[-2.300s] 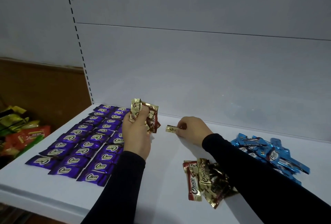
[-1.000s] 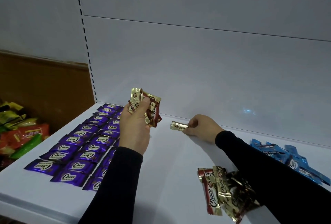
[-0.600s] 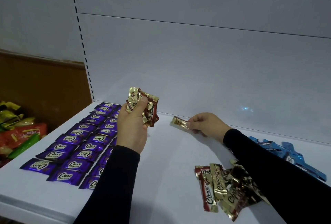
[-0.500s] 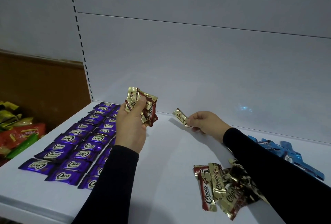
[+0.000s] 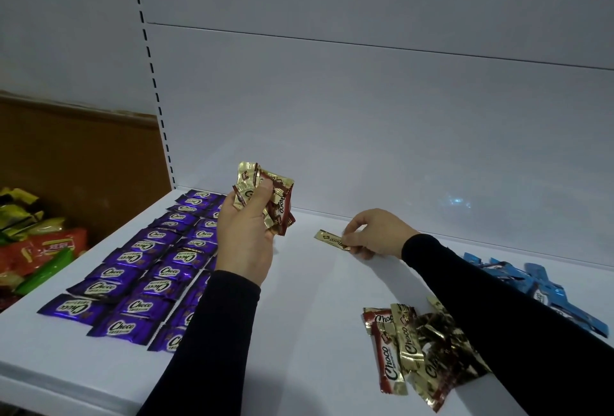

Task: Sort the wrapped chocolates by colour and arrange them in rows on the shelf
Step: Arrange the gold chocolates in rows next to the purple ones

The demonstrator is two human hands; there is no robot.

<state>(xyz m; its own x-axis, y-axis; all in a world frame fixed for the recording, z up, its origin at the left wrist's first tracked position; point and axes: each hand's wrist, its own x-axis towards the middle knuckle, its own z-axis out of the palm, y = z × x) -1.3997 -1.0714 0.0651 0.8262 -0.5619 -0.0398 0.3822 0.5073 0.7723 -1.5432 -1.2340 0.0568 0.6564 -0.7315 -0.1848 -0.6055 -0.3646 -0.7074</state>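
My left hand (image 5: 246, 238) grips a bunch of gold-and-red wrapped chocolates (image 5: 269, 200), raised above the white shelf (image 5: 305, 309). My right hand (image 5: 377, 232) pinches a single gold chocolate (image 5: 332, 239) by its end, low over the shelf near the back wall. Purple chocolates (image 5: 139, 274) lie in neat rows on the shelf's left part; my left arm hides some of them. A loose heap of gold-and-red chocolates (image 5: 415, 352) sits at the front right. A pile of blue chocolates (image 5: 528, 286) lies at the far right, partly behind my right sleeve.
The shelf's white back panel (image 5: 365, 123) rises straight behind the chocolates. To the left, beyond the shelf edge, lie mixed snack packets (image 5: 36, 249) in red, green and yellow in front of a brown board (image 5: 79, 156).
My right hand lifted the single gold chocolate a little, then lowered it back towards the shelf near the back wall. My left hand keeps the bunch raised.
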